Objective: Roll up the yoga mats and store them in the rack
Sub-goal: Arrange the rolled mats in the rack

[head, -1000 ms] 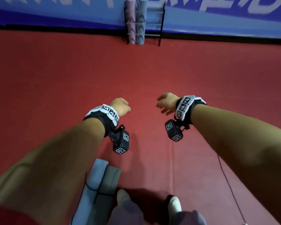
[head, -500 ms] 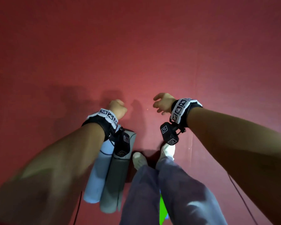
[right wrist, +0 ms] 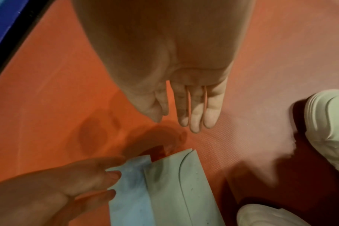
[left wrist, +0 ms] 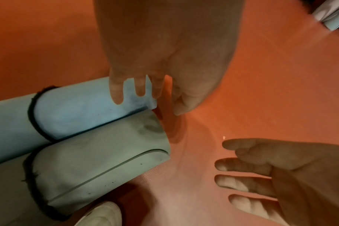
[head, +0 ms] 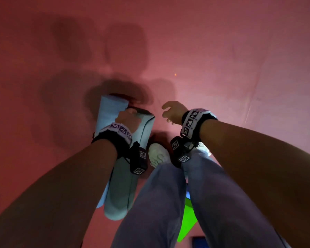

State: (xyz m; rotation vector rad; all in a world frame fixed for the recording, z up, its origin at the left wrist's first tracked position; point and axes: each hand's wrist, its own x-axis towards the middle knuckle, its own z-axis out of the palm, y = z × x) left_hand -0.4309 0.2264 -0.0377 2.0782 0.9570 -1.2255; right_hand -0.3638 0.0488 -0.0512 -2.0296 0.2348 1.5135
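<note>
Two rolled mats lie side by side on the red floor, a light blue mat (head: pixel 109 111) (left wrist: pixel 71 110) (right wrist: pixel 130 191) and a grey-green mat (head: pixel 122 185) (left wrist: pixel 99 152) (right wrist: pixel 176 183). A black band circles each roll. My left hand (head: pixel 126 119) (left wrist: pixel 147 104) (right wrist: pixel 83 180) hangs over their far ends with straight fingers, holding nothing. Whether it touches the blue mat I cannot tell. My right hand (head: pixel 172 111) (right wrist: pixel 180 116) (left wrist: pixel 271 168) is spread open just right of the mat ends, above bare floor.
My two white shoes (head: pixel 157 154) (right wrist: pixel 329 122) stand right beside the grey-green mat. A bright green object (head: pixel 186 221) lies behind my legs. A blue wall base (right wrist: pixel 2 30) runs along the floor's edge. No rack shows in any view.
My view has tipped down from the rack at the wall to the floor by my feet. Both hands have dropped toward the mat ends, and the left fist has uncurled.
</note>
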